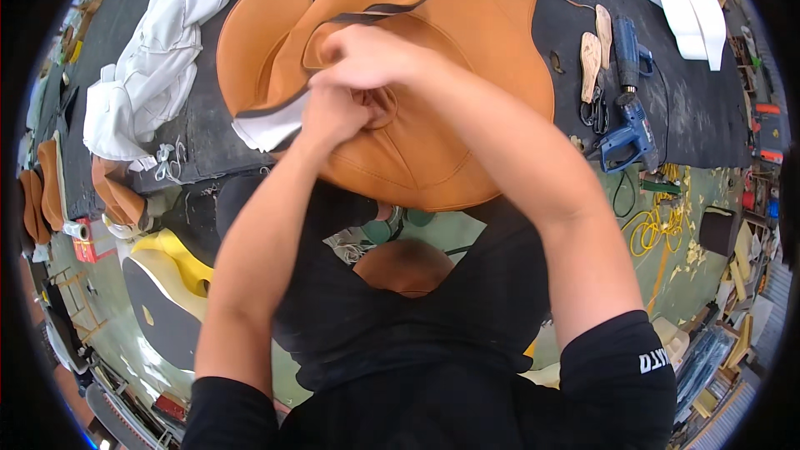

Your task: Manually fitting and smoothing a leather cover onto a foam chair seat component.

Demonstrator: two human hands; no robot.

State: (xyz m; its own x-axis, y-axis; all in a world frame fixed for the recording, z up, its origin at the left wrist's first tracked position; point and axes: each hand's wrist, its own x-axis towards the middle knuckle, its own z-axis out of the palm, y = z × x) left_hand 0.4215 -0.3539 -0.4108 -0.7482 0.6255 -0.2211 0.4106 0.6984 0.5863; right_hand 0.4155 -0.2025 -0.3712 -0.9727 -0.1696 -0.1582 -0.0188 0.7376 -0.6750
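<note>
A large tan leather cover (467, 25) with dark edging lies on the black worktable (700, 108) in front of me. Both hands meet at its middle. My left hand (333, 117) pinches a fold of the leather, fingers closed on it. My right hand (371, 58) lies over the left one, its fingers curled down onto the same fold. A white lining piece (267, 127) sticks out from under the leather's near-left edge. What the fingertips hold exactly is hidden by the hands.
A white fabric bundle (158, 58) lies at the left of the table. A blue power tool (629, 129), wooden-handled tools (593, 54) and white strips (679, 0) are at the right. Tan cushions (42, 192), a yellow foam piece (171, 271) and yellow cable (654, 225) are on the floor.
</note>
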